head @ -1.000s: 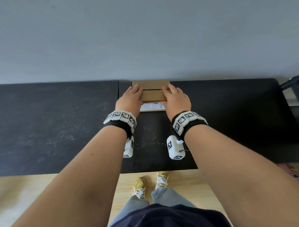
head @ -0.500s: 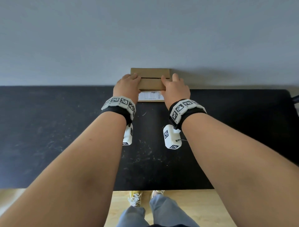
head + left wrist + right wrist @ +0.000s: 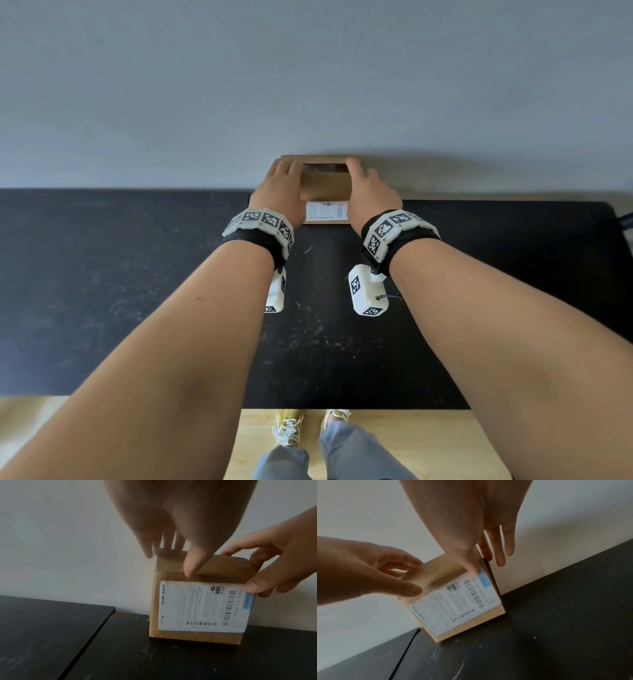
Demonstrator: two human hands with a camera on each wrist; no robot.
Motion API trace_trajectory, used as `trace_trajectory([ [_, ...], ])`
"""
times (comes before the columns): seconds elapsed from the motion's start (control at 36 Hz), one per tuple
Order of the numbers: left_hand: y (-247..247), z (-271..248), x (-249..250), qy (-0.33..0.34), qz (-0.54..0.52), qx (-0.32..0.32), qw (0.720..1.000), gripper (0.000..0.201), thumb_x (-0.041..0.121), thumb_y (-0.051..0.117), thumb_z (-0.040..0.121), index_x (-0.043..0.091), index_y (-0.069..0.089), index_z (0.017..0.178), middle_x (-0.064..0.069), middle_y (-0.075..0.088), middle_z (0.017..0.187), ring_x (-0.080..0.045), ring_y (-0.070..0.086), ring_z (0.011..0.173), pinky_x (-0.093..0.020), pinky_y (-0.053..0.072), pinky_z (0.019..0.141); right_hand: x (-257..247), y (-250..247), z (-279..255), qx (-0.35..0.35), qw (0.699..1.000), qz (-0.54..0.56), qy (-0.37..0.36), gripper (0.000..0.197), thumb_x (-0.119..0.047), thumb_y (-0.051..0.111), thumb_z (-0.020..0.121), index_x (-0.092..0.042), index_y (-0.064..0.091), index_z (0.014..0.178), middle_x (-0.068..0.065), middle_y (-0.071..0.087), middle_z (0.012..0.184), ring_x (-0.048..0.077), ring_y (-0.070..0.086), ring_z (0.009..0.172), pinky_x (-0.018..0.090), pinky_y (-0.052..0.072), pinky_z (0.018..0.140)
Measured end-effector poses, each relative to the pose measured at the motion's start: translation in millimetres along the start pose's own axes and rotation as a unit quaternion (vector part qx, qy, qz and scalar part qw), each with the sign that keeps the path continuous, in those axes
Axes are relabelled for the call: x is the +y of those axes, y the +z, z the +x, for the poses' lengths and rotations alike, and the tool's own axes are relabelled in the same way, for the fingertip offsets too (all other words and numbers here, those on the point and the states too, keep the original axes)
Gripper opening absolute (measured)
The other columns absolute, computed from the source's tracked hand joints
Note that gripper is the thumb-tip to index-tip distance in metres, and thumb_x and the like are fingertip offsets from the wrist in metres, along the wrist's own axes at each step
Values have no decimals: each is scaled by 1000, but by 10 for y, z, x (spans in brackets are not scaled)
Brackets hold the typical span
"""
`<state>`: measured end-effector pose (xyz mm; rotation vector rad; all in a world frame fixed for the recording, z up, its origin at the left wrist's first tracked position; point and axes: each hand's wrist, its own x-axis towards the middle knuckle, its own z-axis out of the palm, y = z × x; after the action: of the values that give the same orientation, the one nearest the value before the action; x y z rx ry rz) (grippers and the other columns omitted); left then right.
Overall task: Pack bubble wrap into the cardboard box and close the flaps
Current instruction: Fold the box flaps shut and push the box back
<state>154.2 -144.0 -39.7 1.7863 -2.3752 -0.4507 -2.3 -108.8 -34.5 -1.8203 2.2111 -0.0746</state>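
cardboard box (image 3: 171,634) standing on the black table (image 3: 137,274), back against the grey wall (image 3: 308,85), white label (image 3: 325,209) facing the person. near flap (image 3: 325,185) folded down over the top, yet a dark gap (image 3: 323,168) open between it and the far edge, so not closed flat. bubble wrap not to be made out in that gap.

likely trouble: flap springing up once pressure comes off, probably from padding pushing underneath or from stiff creases. could also slide or tip the box against the wall if pressed unevenly from one side, with nothing else steadying it. might buckle the flap if thumbs push on the front face instead of down on top.

left hand (image 3: 279,195) clamped on the top left corner, thumb on the front, fingers curled over the top. right hand (image 3: 371,193) clamped likewise on the top right corner, thumb touching the label's upper edge. box caught between both hands, at arms' reach.
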Motion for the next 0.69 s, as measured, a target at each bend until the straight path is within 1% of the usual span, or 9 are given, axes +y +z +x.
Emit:
trace_trajectory([
  [0.06, -50, -15, 7, 5, 2, -11, 1000, 64, 9, 58, 86, 16, 32, 145, 0, 25, 155, -19, 20, 145, -36, 34, 111, -20, -41, -24, -22, 1000, 6, 16, 78, -1, 48, 87, -30, 14, 150, 13, 49, 119, 33, 60, 92, 39, 47, 68],
  [0.11, -110, -37, 14, 10, 18, -15, 1000, 65, 12, 54, 90, 15, 27, 149, -1, 18, 159, -19, 12, 148, -35, 22, 117, -42, -70, -59, -38, 999, 18, 33, 85, -2, 47, 88, -35, 3, 153, 13, 47, 121, 32, 59, 91, 39, 49, 69],
  [0.19, -189, -80, 18, 22, 42, -20, 999, 69, 17, 53, 92, 16, 20, 152, -1, 13, 161, -20, 8, 149, -36, 18, 118, -73, -113, -112, -45, 997, 38, 48, 87, -4, 48, 89, -35, -1, 153, 13, 46, 126, 32, 59, 94, 40, 52, 71],
  [0.33, -314, -207, 50, 21, 52, -21, 998, 68, 19, 54, 94, 20, 20, 152, 0, 11, 161, -19, 10, 148, -38, 23, 116, -118, -236, -220, -49, 996, 41, 57, 84, -4, 48, 88, -29, 3, 154, 14, 39, 136, 32, 55, 109, 45, 53, 82],
  [0.39, -374, -280, 54, 21, 57, -29, 998, 65, 20, 54, 94, 21, 22, 151, 0, 13, 160, -20, 14, 147, -39, 26, 114, -138, -271, -281, -46, 997, 40, 56, 77, -3, 48, 88, -25, 12, 152, 14, 39, 134, 33, 54, 111, 46, 53, 83],
  [0.5, -464, -450, 34, 23, 82, -51, 995, 62, 21, 51, 95, 20, 23, 151, 0, 20, 157, -22, 22, 143, -41, 34, 110, -176, -327, -427, -51, 997, 29, 48, 55, -4, 48, 87, -15, 35, 139, 14, 42, 129, 33, 52, 111, 45, 52, 87],
  [0.56, -496, -534, 11, 5, 97, -81, 992, 60, 26, 49, 97, 19, 24, 150, -2, 19, 157, -24, 23, 143, -44, 37, 108, -199, -342, -512, -62, 997, 12, 45, 51, -9, 50, 87, -14, 42, 137, 13, 43, 131, 33, 50, 116, 44, 49, 93],
  [0.61, -541, -634, -1, -13, 108, -106, 988, 54, 29, 49, 96, 18, 32, 146, -4, 24, 152, -26, 29, 138, -45, 44, 100, -243, -352, -621, -75, 997, -4, 36, 50, -15, 53, 87, -15, 45, 137, 13, 43, 133, 32, 47, 121, 43, 46, 98],
  [0.69, -638, -786, -7, -10, 127, -122, 984, 49, 29, 50, 94, 18, 41, 140, -7, 35, 138, -27, 38, 128, -43, 47, 93, -325, -388, -814, -80, 996, -26, 35, 48, -24, 57, 87, -18, 49, 134, 11, 46, 130, 30, 48, 119, 42, 47, 96],
])
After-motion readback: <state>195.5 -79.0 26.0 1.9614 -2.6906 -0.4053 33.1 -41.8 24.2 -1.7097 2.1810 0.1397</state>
